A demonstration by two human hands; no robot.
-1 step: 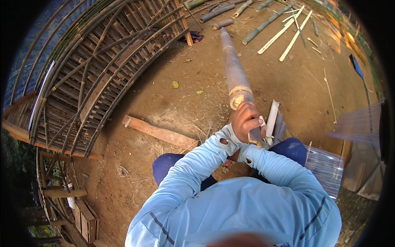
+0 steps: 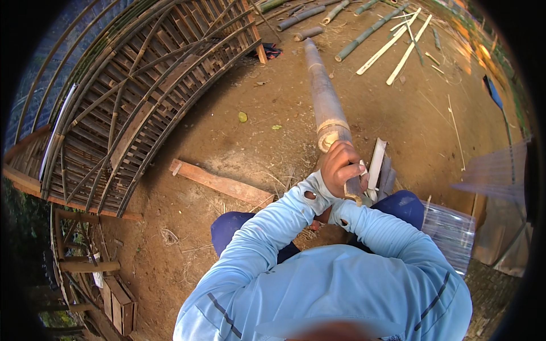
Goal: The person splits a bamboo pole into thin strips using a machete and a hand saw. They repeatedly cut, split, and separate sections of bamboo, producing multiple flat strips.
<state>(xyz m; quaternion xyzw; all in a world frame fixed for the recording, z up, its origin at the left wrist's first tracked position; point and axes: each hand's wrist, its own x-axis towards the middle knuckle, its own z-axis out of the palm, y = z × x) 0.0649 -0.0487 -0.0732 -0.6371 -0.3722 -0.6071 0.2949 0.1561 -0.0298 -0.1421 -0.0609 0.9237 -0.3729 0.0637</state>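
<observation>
My left hand [image 2: 340, 166] is closed around the near end of a long bamboo pole [image 2: 325, 96], gripping it just below the pale cut rim and the light band near that end. The pole runs away from me over the dirt ground [image 2: 250, 153] toward the top of the view, its far end near a pile of other bamboo poles [image 2: 364, 31]. My right hand [image 2: 340, 211] sits low, just under the left, mostly hidden by my blue sleeve; I cannot tell whether it is open or closed or what it holds. Just right of my left hand a pale split bamboo strip [image 2: 376, 163] stands tilted, close to the pole, with darker strips beside it. Both forearms are in light blue sleeves [image 2: 273, 227], knees in dark blue trousers either side. A flat wooden plank [image 2: 220, 183] lies on the ground left of my hands, well apart from the pole. Further left a big curved bamboo lattice frame [image 2: 131, 96] covers the upper left. Pale split strips [image 2: 398, 48] lie on the ground at upper right. A clear plastic sheet [image 2: 452, 227] sits by my right knee. A small wooden crate [image 2: 116, 298] is at lower left.
</observation>
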